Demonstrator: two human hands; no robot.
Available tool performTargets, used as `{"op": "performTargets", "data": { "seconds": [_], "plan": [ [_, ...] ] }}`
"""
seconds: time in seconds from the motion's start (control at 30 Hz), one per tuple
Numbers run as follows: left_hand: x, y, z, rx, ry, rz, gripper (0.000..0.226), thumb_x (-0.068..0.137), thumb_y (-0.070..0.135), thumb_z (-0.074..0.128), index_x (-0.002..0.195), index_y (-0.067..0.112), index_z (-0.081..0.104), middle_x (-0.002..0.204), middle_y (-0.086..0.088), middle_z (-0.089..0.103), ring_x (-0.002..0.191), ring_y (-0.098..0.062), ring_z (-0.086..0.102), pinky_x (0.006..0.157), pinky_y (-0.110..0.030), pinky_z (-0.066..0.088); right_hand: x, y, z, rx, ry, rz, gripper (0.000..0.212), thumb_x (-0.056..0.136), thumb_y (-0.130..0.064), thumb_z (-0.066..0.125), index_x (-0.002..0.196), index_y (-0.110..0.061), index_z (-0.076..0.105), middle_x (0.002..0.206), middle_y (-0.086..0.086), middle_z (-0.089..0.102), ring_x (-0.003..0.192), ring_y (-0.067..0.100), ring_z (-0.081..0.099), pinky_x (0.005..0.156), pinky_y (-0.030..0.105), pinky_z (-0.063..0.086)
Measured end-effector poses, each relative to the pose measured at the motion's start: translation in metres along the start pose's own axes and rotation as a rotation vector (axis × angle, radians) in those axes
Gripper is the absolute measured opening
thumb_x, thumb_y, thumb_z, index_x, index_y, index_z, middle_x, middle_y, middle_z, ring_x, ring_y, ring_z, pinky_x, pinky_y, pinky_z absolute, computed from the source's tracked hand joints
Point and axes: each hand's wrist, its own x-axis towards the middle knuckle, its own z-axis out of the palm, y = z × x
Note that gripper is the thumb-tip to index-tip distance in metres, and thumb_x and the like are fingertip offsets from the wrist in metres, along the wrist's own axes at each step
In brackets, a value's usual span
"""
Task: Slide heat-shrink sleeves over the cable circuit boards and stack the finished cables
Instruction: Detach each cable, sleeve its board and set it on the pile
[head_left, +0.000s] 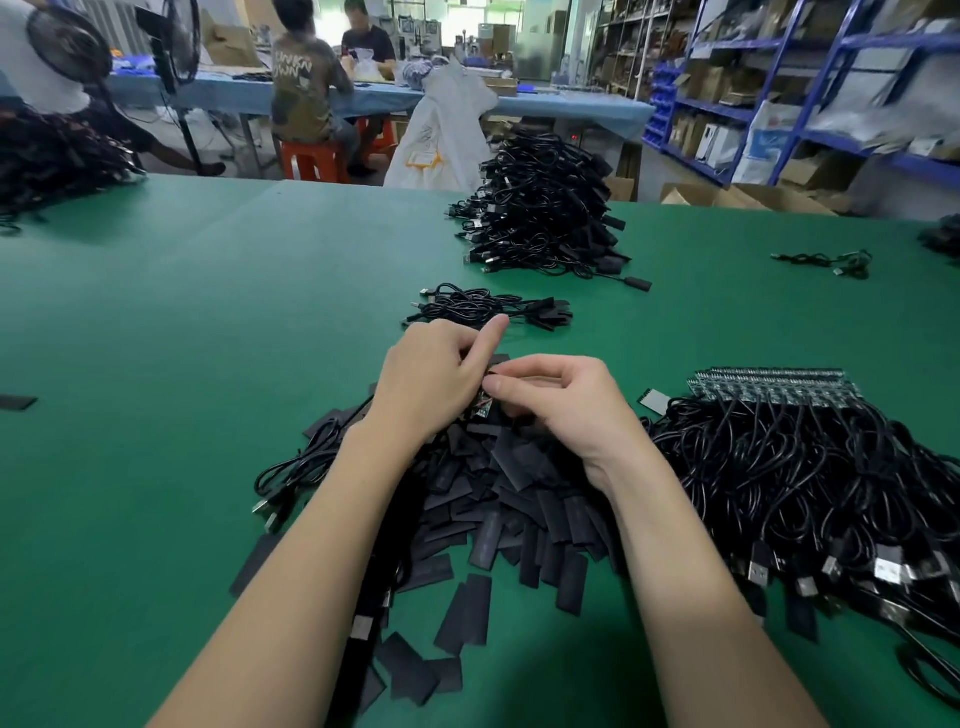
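My left hand (431, 376) and my right hand (566, 405) meet above a heap of flat black heat-shrink sleeves (509, 499). Between their fingertips sits a small circuit board (480, 410) with a black sleeve at its far end; both hands pinch this piece, and my left index finger points straight out. The board's black cable (296, 467) trails down to the left, ending in a USB plug. To the right lies a bundle of unsleeved cables (810, 478), their bare boards (774, 387) lined up in a row. A small stack of sleeved cables (488, 309) lies just beyond my hands.
A tall pile of finished cables (540, 208) stands farther back on the green table (156, 322). A loose cable (826, 262) lies far right. Another cable mass (47, 156) sits at the far left edge. People work at a blue table behind; shelves fill the right.
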Motion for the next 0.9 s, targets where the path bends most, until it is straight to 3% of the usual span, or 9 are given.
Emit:
{"op": "performTargets", "data": {
  "seconds": [0.17,0.33,0.4,0.6,0.7,0.9],
  "plan": [
    [0.0007,0.0024,0.0003,0.045,0.052,-0.005,0.071,0.1,0.06,0.045,0.059,0.003,0.057,0.051,-0.012,0.054,0.054,-0.028,0.051,0.057,-0.035,0.045,-0.0012,-0.0001,-0.0014,-0.059,0.006,0.051,0.017,0.075,-0.026,0.089,0.087,-0.019,0.08,0.079,-0.008,0.078,0.067,-0.001,0.068,0.059,0.006,0.047],
    [0.002,0.0018,0.0027,0.016,0.067,0.003,0.074,0.099,0.061,0.047,0.055,0.001,0.054,0.051,-0.012,0.058,0.052,-0.027,0.051,0.058,-0.036,0.047,-0.001,0.0011,-0.0003,-0.064,-0.002,0.056,0.016,0.074,-0.025,0.09,0.085,-0.018,0.08,0.075,-0.008,0.076,0.064,-0.004,0.065,0.061,0.007,0.045],
    [0.0017,0.0019,0.0033,-0.011,0.073,0.012,0.074,0.099,0.06,0.048,0.055,0.001,0.055,0.05,-0.009,0.057,0.048,-0.02,0.05,0.056,-0.034,0.044,-0.0014,0.0009,-0.0002,-0.049,-0.02,0.048,0.014,0.075,-0.022,0.089,0.082,-0.017,0.078,0.071,-0.007,0.074,0.062,-0.002,0.064,0.062,0.01,0.045],
    [-0.0008,0.0079,0.0045,-0.021,0.074,0.06,0.072,0.099,0.055,0.053,0.038,0.019,0.044,0.042,0.027,0.05,0.045,0.003,0.049,0.052,-0.025,0.03,-0.0023,0.0004,-0.0031,0.031,-0.101,0.001,0.018,0.08,-0.009,0.084,0.071,-0.016,0.069,0.061,-0.005,0.065,0.052,0.003,0.053,0.055,0.013,0.042],
    [0.0,0.0074,0.0053,-0.043,0.064,0.07,0.073,0.1,0.055,0.052,0.037,0.019,0.041,0.041,0.026,0.051,0.045,0.001,0.05,0.052,-0.025,0.03,-0.0023,0.0021,-0.0032,0.095,-0.136,-0.003,0.025,0.08,-0.006,0.082,0.064,-0.019,0.068,0.06,-0.003,0.061,0.054,0.008,0.048,0.057,0.017,0.041],
    [-0.0001,0.0095,0.0041,-0.117,0.018,0.045,0.075,0.094,0.065,0.047,0.045,0.008,0.053,0.041,0.018,0.054,0.044,-0.005,0.05,0.055,-0.027,0.036,-0.0027,0.0037,-0.0036,0.162,-0.186,-0.028,0.025,0.081,-0.001,0.079,0.065,-0.015,0.066,0.059,-0.004,0.062,0.054,0.008,0.052,0.061,0.017,0.044]
  ]
}}
